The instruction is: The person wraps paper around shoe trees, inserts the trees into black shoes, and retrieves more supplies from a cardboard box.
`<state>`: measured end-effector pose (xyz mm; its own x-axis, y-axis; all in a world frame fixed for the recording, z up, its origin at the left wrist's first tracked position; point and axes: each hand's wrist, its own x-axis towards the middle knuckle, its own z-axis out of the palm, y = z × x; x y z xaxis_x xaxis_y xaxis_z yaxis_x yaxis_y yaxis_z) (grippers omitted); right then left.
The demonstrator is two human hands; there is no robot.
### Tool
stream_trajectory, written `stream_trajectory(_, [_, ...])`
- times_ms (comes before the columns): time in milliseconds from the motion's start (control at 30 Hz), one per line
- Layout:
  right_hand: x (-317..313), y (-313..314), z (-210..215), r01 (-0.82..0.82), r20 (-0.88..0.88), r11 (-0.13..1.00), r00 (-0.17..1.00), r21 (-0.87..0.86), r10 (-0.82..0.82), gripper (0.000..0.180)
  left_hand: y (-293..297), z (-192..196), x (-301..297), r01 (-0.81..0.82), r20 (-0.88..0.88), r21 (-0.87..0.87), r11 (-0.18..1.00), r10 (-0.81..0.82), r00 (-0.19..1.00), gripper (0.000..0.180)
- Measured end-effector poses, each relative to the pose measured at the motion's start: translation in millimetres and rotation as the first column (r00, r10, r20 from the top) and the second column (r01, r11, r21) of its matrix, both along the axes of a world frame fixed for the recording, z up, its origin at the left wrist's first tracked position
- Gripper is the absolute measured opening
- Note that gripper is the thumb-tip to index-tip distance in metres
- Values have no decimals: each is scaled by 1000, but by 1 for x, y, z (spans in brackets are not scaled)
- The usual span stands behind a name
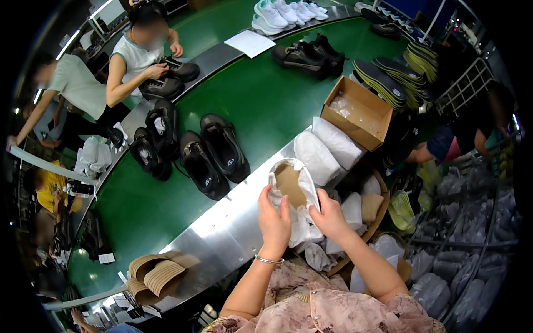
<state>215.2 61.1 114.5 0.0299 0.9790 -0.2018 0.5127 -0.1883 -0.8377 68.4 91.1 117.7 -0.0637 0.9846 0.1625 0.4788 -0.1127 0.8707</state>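
Note:
Between my hands is a curved brown cardboard shoe insert [291, 186] with white tissue paper [306, 187] folded around its edge. My left hand [275, 219] grips its left side, thumb up against the paper. At the right edge, my right hand [331, 213] pinches the paper and card. The piece is held above the metal edge of the line. Just beyond it lie white paper-wrapped bundles [316, 157]. Below and to the right, more inserts and crumpled paper [351, 211] fill a carton [379, 219].
Dark shoes [204, 161] stand in pairs on the green conveyor [255, 116]. An open cardboard box [355, 114] sits at the right, near stacked insoles [383, 83]. Ribbed brown cardboard pieces [156, 277] rest at the lower left. Across the line, a co-worker [139, 61] handles a shoe.

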Motion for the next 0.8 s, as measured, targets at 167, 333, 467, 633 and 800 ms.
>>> stream_trajectory(167, [-32,-13,14,-9,430,934,890,357,-155,37,23,-8,1,-51,-448,228,972,151,881,36])
stream_trajectory(333, [-36,-18,14,-60,562,943,815,326,-142,38,33,-19,-6,16,-610,239,971,137,780,11])
stream_trajectory(467, [-31,-13,4,-37,653,964,743,263,-150,30,36,-17,-3,96,-670,209,973,71,739,11])
stream_trajectory(633, [5,-5,9,56,420,997,905,47,-71,23,49,-15,-25,234,556,-425,874,49,830,19])
stream_trajectory(800, [25,-12,8,62,144,985,986,163,-86,17,43,-12,-34,408,820,-428,806,157,551,13])
